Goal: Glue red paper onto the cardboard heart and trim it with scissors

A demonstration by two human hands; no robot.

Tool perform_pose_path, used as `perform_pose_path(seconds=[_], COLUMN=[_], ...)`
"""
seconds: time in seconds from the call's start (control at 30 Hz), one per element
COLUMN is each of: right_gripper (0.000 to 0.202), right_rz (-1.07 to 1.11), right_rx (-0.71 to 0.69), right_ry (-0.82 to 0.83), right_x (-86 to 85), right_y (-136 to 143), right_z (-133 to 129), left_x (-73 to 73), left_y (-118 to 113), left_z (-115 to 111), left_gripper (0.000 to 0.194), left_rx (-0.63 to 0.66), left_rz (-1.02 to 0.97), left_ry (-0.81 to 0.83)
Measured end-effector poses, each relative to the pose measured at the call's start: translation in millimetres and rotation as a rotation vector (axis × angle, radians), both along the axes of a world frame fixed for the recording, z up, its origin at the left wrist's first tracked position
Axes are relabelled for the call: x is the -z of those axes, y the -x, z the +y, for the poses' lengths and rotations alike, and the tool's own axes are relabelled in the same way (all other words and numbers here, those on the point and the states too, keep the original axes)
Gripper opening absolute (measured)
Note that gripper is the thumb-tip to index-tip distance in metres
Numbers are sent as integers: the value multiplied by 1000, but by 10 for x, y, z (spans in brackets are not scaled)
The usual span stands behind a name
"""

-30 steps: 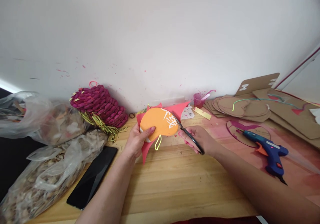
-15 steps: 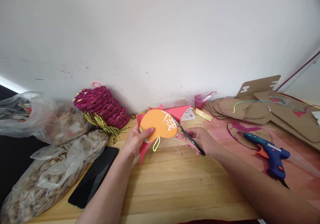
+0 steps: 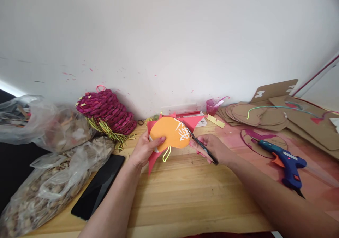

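My left hand point(image 3: 145, 147) pinches an orange paper cutout point(image 3: 166, 132), thumb on top. White brush-like marks show on the cutout's right side, and a yellow string loop point(image 3: 166, 154) hangs from its lower edge. Behind the cutout is red paper point(image 3: 198, 120), with jagged pieces sticking out at the left, top and right. My right hand point(image 3: 210, 147) is closed round the black handles of scissors point(image 3: 202, 146). Their blades reach the upper right edge of the orange cutout, against the red paper. How far the blades are parted is hard to see.
To the left are a magenta knitted piece point(image 3: 108, 110) with yellow tassels, plastic bags point(image 3: 60, 181) and a black phone point(image 3: 97, 186). On the right lie a blue glue gun point(image 3: 290, 162) and cardboard cutouts point(image 3: 249, 114). A pink cup point(image 3: 211, 106) stands by the wall.
The orange cutout and red paper have shifted slightly right in view. A red strip now shows above the red paper on the right. Both hands keep their holds.
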State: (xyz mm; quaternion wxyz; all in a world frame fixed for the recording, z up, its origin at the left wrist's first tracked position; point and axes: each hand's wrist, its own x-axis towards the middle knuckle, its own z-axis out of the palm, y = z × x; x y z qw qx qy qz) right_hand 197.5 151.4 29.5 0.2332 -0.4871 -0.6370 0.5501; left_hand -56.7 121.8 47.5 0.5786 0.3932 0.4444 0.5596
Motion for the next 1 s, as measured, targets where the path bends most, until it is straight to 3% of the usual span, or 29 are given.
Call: perform_pose_path(seconds=[0.23,0.53,0.7,1.0], right_gripper=[51,53,51,50], right_rz=[-4,-57,-64,-121], right_rx=[2,-47,-68,-90], right_ry=[31,-134,-89,-76], right_x=[-110,-98,-88,-248], right_y=[-1,-10,-36,-60], right_z=[-11,-21,-1,3], left_x=[41,36,-12,38], left_y=[46,84,49,121], left_z=[7,2,-21,-7], left_gripper=[78,54,57,51], left_rx=[3,73,91,77], left_rz=[-5,70,51,61], left_ry=[-15,-1,-1,22])
